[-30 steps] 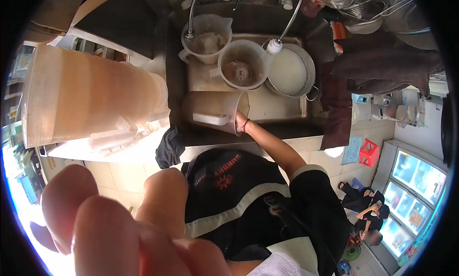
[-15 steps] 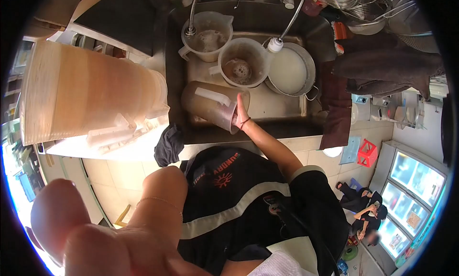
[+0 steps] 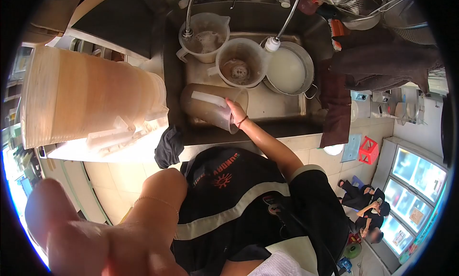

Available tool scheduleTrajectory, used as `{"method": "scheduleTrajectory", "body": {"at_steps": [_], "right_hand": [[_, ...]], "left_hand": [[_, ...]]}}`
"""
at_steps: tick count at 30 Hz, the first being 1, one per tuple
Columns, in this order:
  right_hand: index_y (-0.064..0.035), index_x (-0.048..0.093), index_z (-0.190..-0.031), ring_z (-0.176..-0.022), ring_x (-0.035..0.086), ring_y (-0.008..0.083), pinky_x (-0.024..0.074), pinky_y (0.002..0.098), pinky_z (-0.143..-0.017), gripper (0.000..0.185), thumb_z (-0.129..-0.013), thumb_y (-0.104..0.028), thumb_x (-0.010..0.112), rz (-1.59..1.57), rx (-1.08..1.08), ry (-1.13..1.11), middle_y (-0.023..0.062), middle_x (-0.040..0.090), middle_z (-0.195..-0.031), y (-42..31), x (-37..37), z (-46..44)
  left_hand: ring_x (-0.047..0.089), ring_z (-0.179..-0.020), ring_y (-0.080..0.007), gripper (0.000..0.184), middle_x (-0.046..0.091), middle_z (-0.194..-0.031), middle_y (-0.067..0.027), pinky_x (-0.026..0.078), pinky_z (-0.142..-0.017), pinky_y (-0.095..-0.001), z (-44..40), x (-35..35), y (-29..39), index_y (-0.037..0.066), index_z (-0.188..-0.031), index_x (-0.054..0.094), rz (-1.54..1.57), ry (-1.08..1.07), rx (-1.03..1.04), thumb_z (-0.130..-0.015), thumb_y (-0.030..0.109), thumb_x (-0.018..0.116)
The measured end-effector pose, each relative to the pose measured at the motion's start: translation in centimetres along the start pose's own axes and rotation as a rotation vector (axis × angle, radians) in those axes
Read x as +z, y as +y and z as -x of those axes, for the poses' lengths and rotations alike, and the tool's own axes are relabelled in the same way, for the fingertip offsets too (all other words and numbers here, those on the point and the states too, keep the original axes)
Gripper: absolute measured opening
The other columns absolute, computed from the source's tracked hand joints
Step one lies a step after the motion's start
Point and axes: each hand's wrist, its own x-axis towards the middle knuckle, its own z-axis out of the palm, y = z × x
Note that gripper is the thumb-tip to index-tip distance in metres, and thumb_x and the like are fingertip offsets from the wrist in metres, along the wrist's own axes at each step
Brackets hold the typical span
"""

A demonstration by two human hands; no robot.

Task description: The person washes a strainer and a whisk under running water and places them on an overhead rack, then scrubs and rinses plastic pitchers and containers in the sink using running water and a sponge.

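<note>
In the sink, a translucent plastic measuring jug lies on its side with its pale handle facing up. My right hand is closed on it at its right end, beside the handle. Behind it stand two more translucent jugs, a far one and a nearer one, each with foamy liquid inside. A metal pot of cloudy whitish liquid is to their right. Close to the lens at lower left is my left hand, large and blurred, its fingers partly out of frame.
Two hoses with spray heads hang over the steel sink. Left of it, a stack of pale tubs lies on the counter. Dark cloths drape over the right side. People are at far right near a lit display fridge.
My right hand has shifted from the jug's open end, thumb raised, to a hold beside the handle. My left hand has moved slightly near the lens.
</note>
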Motion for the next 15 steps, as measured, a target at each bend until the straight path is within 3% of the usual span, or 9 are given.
{"method": "scheduleTrajectory", "body": {"at_steps": [6,8,11,12,15], "right_hand": [[-0.0007,0.056,-0.083,-0.068,0.056,0.0130,0.0450,0.0271,-0.059,0.029,-0.084,-0.028,0.045,0.277,-0.259,0.130,0.0043,0.058,-0.077,1.4,-0.8,-0.2],[-0.0010,0.055,-0.068,-0.054,0.051,0.0143,0.0385,0.0297,-0.049,0.034,-0.082,-0.030,0.047,0.986,-0.394,0.163,0.0051,0.055,-0.060,0.5,0.0,1.6],[-0.0014,0.051,-0.059,-0.046,0.046,0.0185,0.0324,0.0329,-0.044,0.037,-0.080,-0.032,0.049,1.099,-0.529,0.241,0.0084,0.048,-0.049,-1.4,4.1,4.8],[-0.0019,0.052,-0.063,-0.048,0.050,0.0254,0.0363,0.0340,-0.045,0.029,-0.077,-0.027,0.052,1.142,-0.611,0.281,0.0132,0.049,-0.053,-1.3,4.6,5.2],[-0.0023,0.051,-0.063,-0.050,0.050,0.0278,0.0367,0.0355,-0.046,0.024,-0.074,-0.024,0.054,1.167,-0.663,0.302,0.0131,0.050,-0.057,-1.6,5.2,6.1]], "left_hand": [[0.047,-0.084,-0.0173,0.033,0.042,-0.093,-0.0053,0.033,-0.079,-0.0350,0.0,0.0,-0.1,0.005,-0.099,0.040,-0.057,0.025,-0.004,-0.080,0.032,0.045],[0.046,-0.085,-0.0174,0.034,0.042,-0.094,-0.0051,0.033,-0.080,-0.0349,-0.2,-0.2,-0.1,0.005,-0.100,0.041,-0.081,0.037,-0.008,-0.080,0.033,0.046],[0.046,-0.087,-0.0175,0.036,0.043,-0.094,-0.0049,0.033,-0.081,-0.0348,-0.9,-1.3,-0.3,0.005,-0.101,0.042,-0.200,0.125,-0.025,-0.080,0.034,0.047],[0.046,-0.087,-0.0175,0.036,0.043,-0.095,-0.0048,0.033,-0.081,-0.0347,-0.9,-2.2,-0.6,0.005,-0.101,0.042,-0.292,0.209,-0.037,-0.080,0.034,0.047],[0.046,-0.089,-0.0176,0.038,0.044,-0.096,-0.0046,0.033,-0.082,-0.0346,2.7,-7.5,-2.8,0.005,-0.102,0.043,-0.706,0.638,-0.248,-0.080,0.035,0.048]]}}
